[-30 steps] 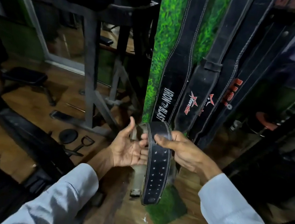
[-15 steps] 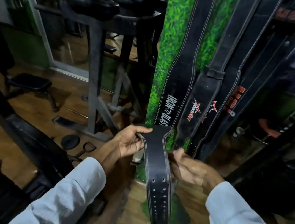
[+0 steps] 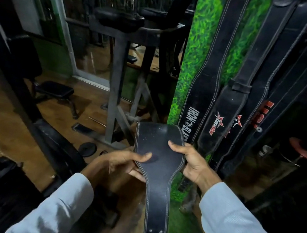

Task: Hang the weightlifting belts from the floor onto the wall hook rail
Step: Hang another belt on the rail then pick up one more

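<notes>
Right now a black leather weightlifting belt with pale stitched edges [image 3: 159, 167] is being held up between both hands, in front of the lower wall. Its wide padded part is lying flat uppermost, and its narrow strap end, with four small rivets, is hanging down toward the wooden floor [image 3: 13, 118]. The left hand [image 3: 124, 161] is gripping the belt's left edge, thumb lying on top and fingers curling beneath. The right hand [image 3: 191, 162] is clasping the right edge, thumb pressing on the leather. Just behind, several long black belts [image 3: 204, 87] are hanging against a green grass-patterned wall panel [image 3: 201, 35]. To the left, a grey metal gym machine frame [image 3: 115, 84] is standing on the floor.
</notes>
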Demonstrator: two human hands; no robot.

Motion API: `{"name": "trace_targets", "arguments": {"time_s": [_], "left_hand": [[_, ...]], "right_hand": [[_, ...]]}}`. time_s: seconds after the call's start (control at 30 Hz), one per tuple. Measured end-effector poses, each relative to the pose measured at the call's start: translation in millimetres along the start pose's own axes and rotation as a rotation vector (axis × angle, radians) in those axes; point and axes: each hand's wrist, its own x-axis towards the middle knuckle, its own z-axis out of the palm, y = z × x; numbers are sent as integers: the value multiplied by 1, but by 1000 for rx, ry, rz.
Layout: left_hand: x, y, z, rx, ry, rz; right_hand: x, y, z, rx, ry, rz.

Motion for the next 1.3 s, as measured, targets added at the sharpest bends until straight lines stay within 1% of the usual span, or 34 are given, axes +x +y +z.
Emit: {"name": "trace_targets", "arguments": {"time_s": [0.07,0.13,0.2,0.23,0.3,0.4,0.5,0.53,0.63,0.7,0.77,0.87,0.93,0.97,1.07,1.13,1.17,1.23,1.3], "left_hand": [[2,8,-11,-137,112,61],[11,19,-15,-211,210,150],[23,27,-13,-246,284,142],[27,28,-11,-224,305,132],[29,24,-7,-171,307,155],[21,11,-6,-92,270,223],[12,-8,-6,8,151,259],[10,-17,-6,36,134,265],[0,-31,-5,56,188,239],[-7,-27,-7,41,210,210],[-12,-9,-8,-30,231,187],[-11,30,-5,-127,265,199],[-8,58,4,-128,352,224],[-10,67,11,-136,399,208],[-13,63,16,-73,461,222],[-11,53,19,-87,519,219],[-8,47,23,-121,541,224],[-6,31,25,-167,565,291],[-5,16,25,-151,612,338]], "right_hand": [[-4,1,-1,-44,-49,-21],[-8,6,-2,-93,-105,2],[-9,13,-5,-115,-100,45],[-11,15,-7,-123,-91,58],[-15,13,-10,-161,-93,75],[-18,0,-10,-139,-56,91],[-6,-22,-9,-73,5,60],[1,-27,-9,-38,21,67],[20,-26,-9,4,67,64],[28,-14,-12,5,84,37],[25,-4,-6,41,62,23],[14,19,-2,-33,-3,17],[10,39,-5,-66,-13,6],[9,49,-7,-116,-16,16],[2,71,-17,-156,-44,34],[-9,57,-12,-189,-40,55],[-10,43,-7,-195,-24,35],[-8,13,0,-134,-35,-43],[-3,-20,12,-97,-16,-96]]}}
